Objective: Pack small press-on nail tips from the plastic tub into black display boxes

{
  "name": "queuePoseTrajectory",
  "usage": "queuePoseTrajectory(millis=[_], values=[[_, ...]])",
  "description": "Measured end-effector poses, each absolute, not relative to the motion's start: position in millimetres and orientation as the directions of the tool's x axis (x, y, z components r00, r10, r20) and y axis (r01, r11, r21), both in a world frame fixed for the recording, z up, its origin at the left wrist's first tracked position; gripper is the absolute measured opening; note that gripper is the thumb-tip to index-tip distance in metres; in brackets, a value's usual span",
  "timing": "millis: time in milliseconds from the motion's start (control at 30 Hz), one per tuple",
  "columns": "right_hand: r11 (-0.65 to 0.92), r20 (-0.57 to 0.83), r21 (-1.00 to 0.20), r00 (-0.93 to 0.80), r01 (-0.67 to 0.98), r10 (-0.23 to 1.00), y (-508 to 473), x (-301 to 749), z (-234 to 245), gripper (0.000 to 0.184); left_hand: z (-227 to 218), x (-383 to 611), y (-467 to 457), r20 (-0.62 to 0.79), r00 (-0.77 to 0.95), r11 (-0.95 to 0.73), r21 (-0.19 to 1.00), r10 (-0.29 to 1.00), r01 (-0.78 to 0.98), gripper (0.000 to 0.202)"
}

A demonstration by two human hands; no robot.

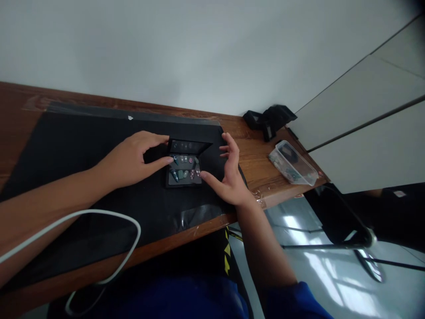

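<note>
A small black box (186,181) lies on the black mat with its lid (191,146) raised at the back. Inside it are rows of small shiny ornaments (181,174) in teal, pale green and pink; their exact kind is too small to tell. My left hand (133,159) grips the box's left side, index finger at the lid's corner and thumb over the near part's edge. On the other side, my right hand (229,173) has its thumb tip at the box's right edge, beside the ornaments. Its other fingers are spread in the air, holding nothing.
The black mat (99,146) is taped to a wooden table (252,155) against a white wall. Black open boxes (268,119) and a clear plastic tub (294,164) with small packets stand at right. A white cable (99,211) loops over the left forearm. Another person's dark sleeve (395,212) shows far right.
</note>
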State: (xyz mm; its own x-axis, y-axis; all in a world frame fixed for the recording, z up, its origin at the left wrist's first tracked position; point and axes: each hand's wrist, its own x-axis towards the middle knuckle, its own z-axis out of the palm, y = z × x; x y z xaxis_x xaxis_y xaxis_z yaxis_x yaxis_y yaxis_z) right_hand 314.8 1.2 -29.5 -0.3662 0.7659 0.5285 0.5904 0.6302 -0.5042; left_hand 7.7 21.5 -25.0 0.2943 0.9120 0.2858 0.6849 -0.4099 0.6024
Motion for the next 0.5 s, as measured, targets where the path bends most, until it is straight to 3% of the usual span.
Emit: queuePoseTrajectory(millis=[167, 267, 400, 500], values=[[0.65, 0.429, -0.52, -0.489, 0.554, 0.759, -2, 313, -23, 0.123, -25, 7, 24, 0.335, 0.293, -0.443, 0.608, 0.896, 0.659, 0.056], [0.657, 0.411, -0.501, -0.513, 0.563, 0.753, -1, 312, -17, 0.121, -21, 6, 22, 0.297, 0.268, -0.4, 0.644, 0.916, 0.652, 0.054], [0.614, 0.429, -0.468, -0.444, 0.636, 0.787, -1, 310, -14, 0.095, -14, 6, 19, 0.215, 0.263, -0.338, 0.67, 0.94, 0.661, 0.054], [0.583, 0.446, -0.474, -0.391, 0.66, 0.805, -3, 308, -12, 0.06, -13, 6, 18, 0.217, 0.255, -0.334, 0.669, 0.942, 0.664, 0.053]])
